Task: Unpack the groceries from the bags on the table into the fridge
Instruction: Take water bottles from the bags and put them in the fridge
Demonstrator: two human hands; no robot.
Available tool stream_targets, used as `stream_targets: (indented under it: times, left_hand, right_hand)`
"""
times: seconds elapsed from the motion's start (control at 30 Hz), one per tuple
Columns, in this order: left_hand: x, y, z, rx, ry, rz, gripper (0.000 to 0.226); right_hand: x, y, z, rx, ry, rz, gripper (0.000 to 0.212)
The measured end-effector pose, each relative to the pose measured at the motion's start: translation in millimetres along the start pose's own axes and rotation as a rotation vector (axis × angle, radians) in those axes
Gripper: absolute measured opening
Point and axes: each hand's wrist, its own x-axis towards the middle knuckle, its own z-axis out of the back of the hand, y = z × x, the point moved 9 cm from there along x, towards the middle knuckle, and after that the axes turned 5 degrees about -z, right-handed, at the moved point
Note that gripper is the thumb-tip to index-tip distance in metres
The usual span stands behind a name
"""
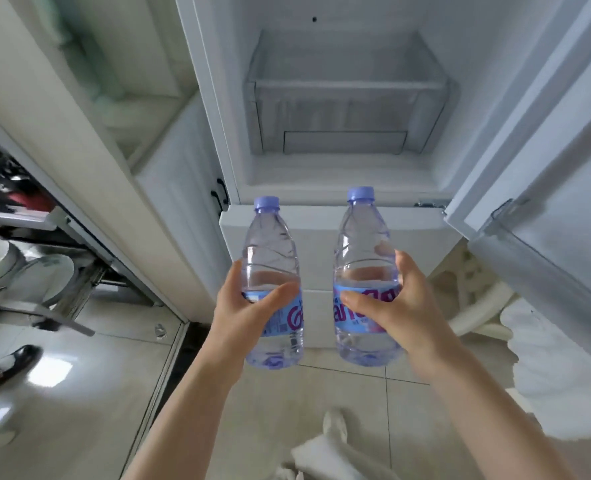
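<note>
— Both hands are full: our left hand (249, 306) grips the left bottle (273, 282), our right hand (396, 306) grips the right bottle (366, 275).

— Where is the fridge (346, 174) from them?

— Straight ahead and higher, its door (543, 161) open at the right. We hold the bottles upright, caps toward the drawer (347, 109). Both hands are about equally near, we think.

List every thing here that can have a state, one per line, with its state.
Fridge door: open.
Clear drawer inside the fridge: closed, looks empty.
Left bottle: upright, capped, held in the left hand.
Right bottle: upright, capped, held in the right hand.
Lower fridge door: closed.
</note>
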Motion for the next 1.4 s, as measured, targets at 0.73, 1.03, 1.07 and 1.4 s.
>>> stream_targets:
  times: [0.73, 1.03, 1.07, 1.4]
  left_hand:
    - [272.5, -234.9, -97.3, 0.054, -0.113, -0.679, 0.080]
    - [352.3, -246.0, -113.6, 0.035, -0.055, -0.758, 0.083]
    - [360.0, -242.5, -112.8, 0.040, -0.064, -0.755, 0.084]
    - [391.2, -228.1, -109.7, 0.041, -0.101, -0.781, 0.086]
  right_hand:
    - [241.0, 247.8, 38.7, 0.111, -0.257, 0.524, 0.072]
    - [305.2, 274.5, 32.2, 0.143, -0.282, 0.620, 0.080]
    - [312.0, 274.5, 31.7, 0.131, -0.288, 0.629, 0.079]
    - [358.2, 257.5, 15.9, 0.077, -0.266, 0.644, 0.080]
